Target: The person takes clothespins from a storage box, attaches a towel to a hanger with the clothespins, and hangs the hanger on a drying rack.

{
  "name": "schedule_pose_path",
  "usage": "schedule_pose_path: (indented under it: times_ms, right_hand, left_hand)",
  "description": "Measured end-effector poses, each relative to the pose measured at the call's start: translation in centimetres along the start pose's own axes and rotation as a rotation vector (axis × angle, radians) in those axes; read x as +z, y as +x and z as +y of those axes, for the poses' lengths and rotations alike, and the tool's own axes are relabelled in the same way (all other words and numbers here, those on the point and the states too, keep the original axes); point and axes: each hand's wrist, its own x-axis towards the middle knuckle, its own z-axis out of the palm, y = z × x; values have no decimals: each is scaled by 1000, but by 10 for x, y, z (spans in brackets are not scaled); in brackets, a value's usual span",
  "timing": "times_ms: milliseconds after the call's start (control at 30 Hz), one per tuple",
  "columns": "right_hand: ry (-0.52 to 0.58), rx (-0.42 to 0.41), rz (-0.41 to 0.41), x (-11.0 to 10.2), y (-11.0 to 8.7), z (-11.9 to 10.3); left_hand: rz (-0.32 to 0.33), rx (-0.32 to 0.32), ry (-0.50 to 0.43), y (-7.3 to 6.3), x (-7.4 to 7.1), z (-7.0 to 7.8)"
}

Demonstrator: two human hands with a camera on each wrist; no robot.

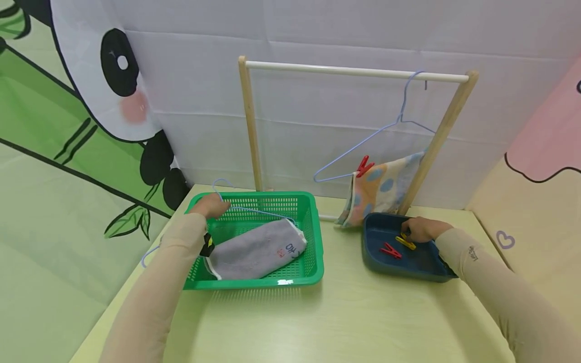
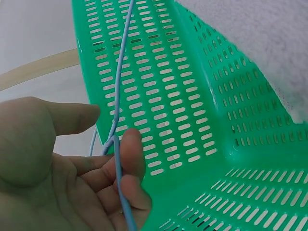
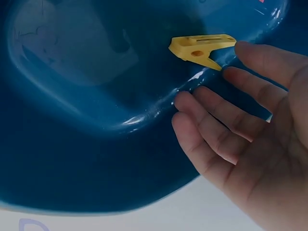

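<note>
My left hand [image 1: 211,205] holds a light-blue wire hanger [image 2: 118,91] near its neck, over the back left of a green basket [image 1: 318,247]. In the left wrist view its fingers curl round the wire. Inside the basket lies a folded grey towel [image 1: 258,252] with dark and red marks, the hanger's lower part behind it. My right hand [image 1: 419,229] reaches into a dark-blue basin [image 1: 376,261]. There, its thumb and index fingertips pinch the handle ends of a yellow clothespin [image 3: 185,47]. A red clothespin [image 1: 391,250] lies on the basin floor.
Behind stands a rack with wooden posts [image 1: 251,126] and a white rail [image 1: 327,68]. From the rail hangs another blue hanger [image 1: 358,145], with a patterned towel [image 1: 386,184] held by a red clothespin [image 1: 363,167]. A printed cloth backdrop surrounds the pale table [image 1: 345,312].
</note>
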Motion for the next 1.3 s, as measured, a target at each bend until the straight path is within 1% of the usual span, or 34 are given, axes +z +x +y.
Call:
schedule_pose_path:
  times_ms: [100, 267, 433, 533, 700, 800, 900, 967, 1100, 1200, 1300]
  right_hand:
    - [18, -6, 5, 3, 2, 2]
    - [37, -8, 16, 8, 6, 3]
    - [37, -19, 33, 9, 7, 2]
    - [38, -33, 29, 11, 7, 2]
    - [32, -42, 30, 14, 7, 2]
    - [22, -40, 44, 16, 7, 1]
    - [21, -31, 55, 16, 9, 0]
    - [27, -25, 56, 16, 10, -1]
    - [13, -37, 73, 13, 13, -2]
    - [-1, -45, 93, 12, 15, -3]
    - [9, -30, 109, 11, 17, -3]
  left_hand:
    - [10, 6, 7, 0, 1, 0]
    - [0, 13, 7, -2, 2, 1]
    - [12, 30, -24, -1, 2, 1]
    - [27, 44, -67, 1, 1, 2]
    - [88, 106, -129, -1, 1, 9]
    - [130, 153, -132, -4, -1, 15]
    - [149, 180, -127, -7, -2, 19]
    - [149, 180, -127, -9, -3, 21]
    - [162, 171, -135, -11, -5, 23]
    - [189, 170, -151, -14, -7, 24]
    - [213, 172, -169, -19, -11, 27]
